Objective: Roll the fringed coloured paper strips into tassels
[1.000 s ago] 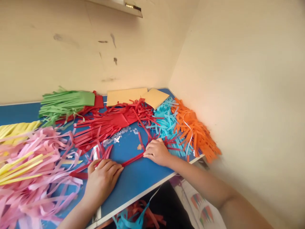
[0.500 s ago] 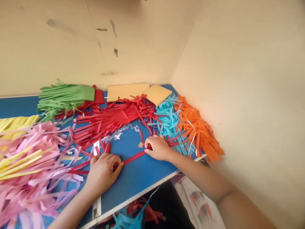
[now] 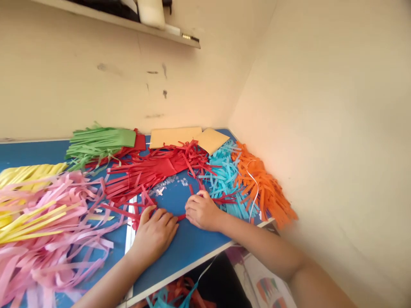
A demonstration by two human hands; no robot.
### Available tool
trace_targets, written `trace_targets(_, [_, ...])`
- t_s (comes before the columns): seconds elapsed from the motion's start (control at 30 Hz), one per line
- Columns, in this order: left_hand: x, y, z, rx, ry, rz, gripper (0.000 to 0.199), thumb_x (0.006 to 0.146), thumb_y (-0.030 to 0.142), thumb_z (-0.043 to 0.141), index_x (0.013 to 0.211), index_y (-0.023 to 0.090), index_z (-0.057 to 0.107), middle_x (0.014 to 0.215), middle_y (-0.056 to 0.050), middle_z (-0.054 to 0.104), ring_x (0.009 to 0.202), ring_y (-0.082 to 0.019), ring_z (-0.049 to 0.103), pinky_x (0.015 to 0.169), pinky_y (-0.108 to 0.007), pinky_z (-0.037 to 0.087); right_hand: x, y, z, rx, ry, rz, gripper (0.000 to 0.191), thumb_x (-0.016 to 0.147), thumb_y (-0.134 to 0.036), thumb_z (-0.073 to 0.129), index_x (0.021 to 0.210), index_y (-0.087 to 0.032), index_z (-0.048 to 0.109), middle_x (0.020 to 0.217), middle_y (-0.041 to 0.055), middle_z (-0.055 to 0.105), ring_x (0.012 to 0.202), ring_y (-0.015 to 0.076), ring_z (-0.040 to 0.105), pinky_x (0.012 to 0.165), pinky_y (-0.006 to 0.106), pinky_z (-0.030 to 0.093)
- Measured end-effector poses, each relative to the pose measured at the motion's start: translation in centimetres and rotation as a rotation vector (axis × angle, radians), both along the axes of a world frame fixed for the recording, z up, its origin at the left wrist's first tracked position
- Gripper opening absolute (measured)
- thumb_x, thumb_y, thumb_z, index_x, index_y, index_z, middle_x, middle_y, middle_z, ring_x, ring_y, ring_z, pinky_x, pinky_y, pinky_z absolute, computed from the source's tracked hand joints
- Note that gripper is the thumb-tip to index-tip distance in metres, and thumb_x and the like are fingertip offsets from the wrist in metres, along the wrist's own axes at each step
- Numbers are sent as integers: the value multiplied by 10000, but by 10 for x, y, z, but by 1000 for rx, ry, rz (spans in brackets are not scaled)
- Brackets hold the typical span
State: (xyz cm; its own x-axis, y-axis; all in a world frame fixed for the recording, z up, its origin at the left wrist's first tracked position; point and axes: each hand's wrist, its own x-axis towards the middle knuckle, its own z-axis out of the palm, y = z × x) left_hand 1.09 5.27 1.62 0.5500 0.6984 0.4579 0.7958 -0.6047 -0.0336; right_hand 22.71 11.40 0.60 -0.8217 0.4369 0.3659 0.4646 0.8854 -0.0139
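A narrow red paper strip [image 3: 181, 217] runs between my hands, and most of it is hidden beneath them. My right hand [image 3: 202, 210] curls over the strip with its fingers bent. My left hand [image 3: 156, 235] lies on the blue table [image 3: 189, 246], fingers spread, beside a tangle of red strips. Just above it spreads a red paper fringe [image 3: 144, 171]. A pink paper fringe [image 3: 48, 231] with yellow strips lies to the left. Behind my right hand sit a light blue paper fringe [image 3: 224, 182] and an orange paper fringe [image 3: 261, 186].
A green paper fringe [image 3: 99, 143], yellow paper [image 3: 28, 175] and tan card sheets [image 3: 175, 137] lie along the wall. Clear tape scraps [image 3: 167, 185] sit on the table. Walls close the far and right sides. Paper scraps [image 3: 173, 297] lie below the front edge.
My hands have drawn closer, the left moving right, and less of the red strip shows between them. The view has tilted, bringing the shelf further into the picture.
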Motion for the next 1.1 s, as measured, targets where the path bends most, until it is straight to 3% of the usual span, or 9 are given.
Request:
trace_targets(0.17, [1,0,-5,60,-28,-21,242,936,129,482,899,217,704,808,-14,729,825,-211,635,906,-461,358,-11,-12,0,-2,18,-93,118,955,-287,587,934,-196,659,1081,50,704,1064,202,535,947,434,277])
trace_targets(0.3, [-8,-6,-11,57,-37,-61,258,939,112,462,967,209,699,836,-16,724,817,-200,628,896,-437,385,-12,-20,-7,52,23,-62,204,990,-165,522,864,-208,676,887,14,716,930,172,550,874,394,280])
trace_targets(0.4, [-24,-12,-20,4,-59,-73,277,956,144,437,1016,219,697,860,-36,716,838,-213,617,864,-419,423,4,-18,-13,43,83,-50,199,994,-169,535,889,-217,697,862,-9,725,869,152,551,817,370,271])
trace_targets(0.57, [-49,-15,-34,-159,-235,-40,270,982,273,449,1002,231,715,903,-57,701,850,-192,627,787,-335,492,28,-7,-12,-196,98,-166,120,935,-264,671,840,-260,745,878,-22,735,878,144,578,814,353,271])
trace_targets(0.73, [-52,-11,-30,-263,-412,-9,304,960,369,493,860,239,749,761,-26,703,702,-146,659,669,-256,542,29,0,-2,-472,120,-249,103,817,-264,804,755,-222,733,845,-31,716,887,136,608,811,315,334])
trace_targets(0.93, [-43,-9,-29,-313,-434,122,386,922,515,517,782,241,750,763,-33,725,716,-175,677,676,-298,547,26,0,2,-482,116,-270,76,872,-245,742,809,-205,733,885,2,712,902,163,590,809,330,344])
trace_targets(1.1, [-39,-8,-31,-351,-371,158,380,941,467,495,759,210,710,761,-42,704,721,-189,648,678,-318,490,23,2,1,-482,52,-295,98,879,-260,740,804,-197,731,885,1,703,884,163,567,789,325,333])
